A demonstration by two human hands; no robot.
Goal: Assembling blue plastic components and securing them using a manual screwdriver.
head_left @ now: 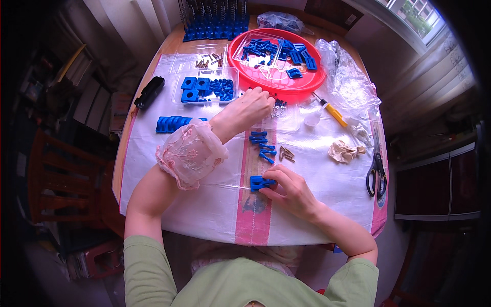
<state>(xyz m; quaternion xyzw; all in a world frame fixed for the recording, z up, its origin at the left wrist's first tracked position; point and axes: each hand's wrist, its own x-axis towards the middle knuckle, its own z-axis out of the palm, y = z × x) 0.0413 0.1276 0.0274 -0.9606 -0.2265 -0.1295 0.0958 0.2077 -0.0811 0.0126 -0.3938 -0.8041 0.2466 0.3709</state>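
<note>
My left hand (251, 108) reaches over a clear plastic tray (289, 123) of small metal and dark parts (279, 108). Its fingers are curled together with the tips turned away, so whatever they pinch is hidden. Close to the front of the table, my right hand (292, 193) grips a blue plastic block (259, 183) between thumb and fingers, low against the cloth. Just beyond the block lies a short row of small blue plastic pieces (260, 139). Beside that row are several brass-coloured pins (287, 153).
A clear box (179, 102) holds blue blocks and small blue parts; a red basin (307, 92) stands behind. Blue blocks (174, 124) line up at left near a black case (150, 93). At right lie a yellow-handled screwdriver (335, 115), crumpled paper (346, 152) and scissors (377, 176).
</note>
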